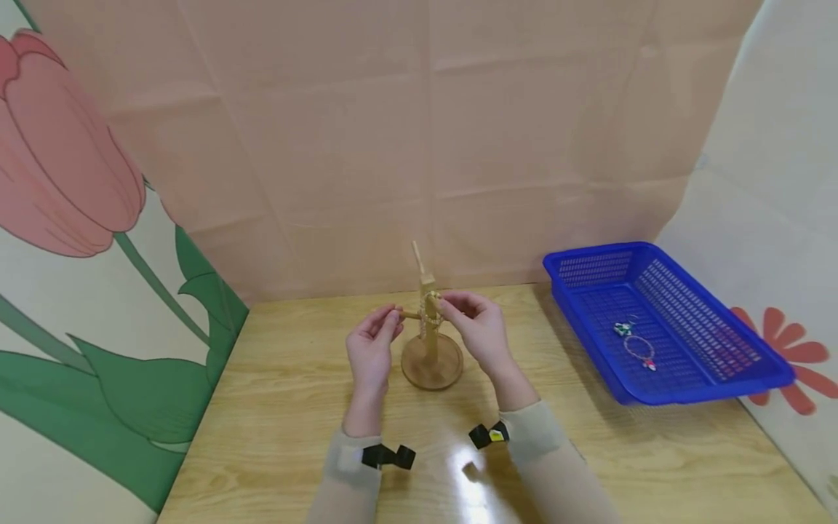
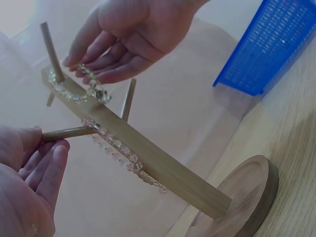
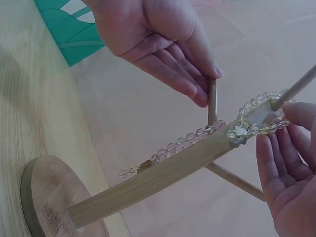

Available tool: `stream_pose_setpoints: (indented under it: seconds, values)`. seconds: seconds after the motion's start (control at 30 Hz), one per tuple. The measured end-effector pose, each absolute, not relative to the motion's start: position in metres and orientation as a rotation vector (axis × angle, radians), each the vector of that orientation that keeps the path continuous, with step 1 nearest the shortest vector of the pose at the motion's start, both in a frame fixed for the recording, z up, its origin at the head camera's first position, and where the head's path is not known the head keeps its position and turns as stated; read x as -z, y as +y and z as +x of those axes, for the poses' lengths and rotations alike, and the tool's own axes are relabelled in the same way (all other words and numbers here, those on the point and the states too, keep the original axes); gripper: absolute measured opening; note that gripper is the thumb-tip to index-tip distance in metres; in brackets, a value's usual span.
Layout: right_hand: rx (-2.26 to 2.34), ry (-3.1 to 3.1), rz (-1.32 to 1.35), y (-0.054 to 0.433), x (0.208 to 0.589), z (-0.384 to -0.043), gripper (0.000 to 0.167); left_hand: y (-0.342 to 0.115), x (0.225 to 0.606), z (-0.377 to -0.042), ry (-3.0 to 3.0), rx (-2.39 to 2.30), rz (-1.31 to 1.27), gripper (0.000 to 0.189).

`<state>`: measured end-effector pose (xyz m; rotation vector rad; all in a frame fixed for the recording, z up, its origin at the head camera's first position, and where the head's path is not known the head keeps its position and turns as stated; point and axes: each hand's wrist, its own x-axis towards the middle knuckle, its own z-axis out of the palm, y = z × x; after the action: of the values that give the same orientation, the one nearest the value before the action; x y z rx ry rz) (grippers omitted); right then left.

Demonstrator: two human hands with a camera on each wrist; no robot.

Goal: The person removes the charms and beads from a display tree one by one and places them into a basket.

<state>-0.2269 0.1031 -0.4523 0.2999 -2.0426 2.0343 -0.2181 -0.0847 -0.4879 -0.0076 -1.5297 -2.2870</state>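
The left hand [image 1: 370, 351] pinches a peg [image 2: 69, 133], the right hand [image 1: 482, 332] apparently a yellowish bracelet [image 3: 265, 129], likely light and slick, best gripped by its beads [image 3: 256, 101].

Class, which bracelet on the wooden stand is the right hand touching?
The yellowish bracelet with the silvery charm, looped higher on the stand; the pink bracelet hangs lower, untouched.

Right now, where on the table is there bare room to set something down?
The table is bare between the tulip panel and the left hand, and between the right hand and blue basket. It is crowded at the wooden stand: the left hand pinches a peg, the right holds yellow beads, and pink beads hang beside the post.
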Motion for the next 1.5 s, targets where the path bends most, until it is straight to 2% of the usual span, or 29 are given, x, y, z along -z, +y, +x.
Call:
stream_pose_setpoints:
  seconds: [0.27, 0.67, 0.9, 1.5]
  values:
    - [-2.085, -1.960, 0.297, 0.104, 0.446, -0.224, 0.023, -0.085, 0.487, -0.220, -1.528, 2.301, -0.017, 0.026]
    - [-2.125, -1.837, 0.332, 0.102, 0.439, -0.216, 0.025, -0.086, 0.485, -0.220, -1.528, 2.289, -0.021, 0.019]
    - [-2.098, -1.789, 0.377, 0.100, 0.437, -0.203, 0.018, -0.087, 0.486, -0.219, -1.538, 2.288, -0.025, 0.025]
    - [-2.088, -1.754, 0.462, 0.109, 0.441, -0.187, 0.016, -0.086, 0.486, -0.216, -1.545, 2.289, -0.026, 0.018]
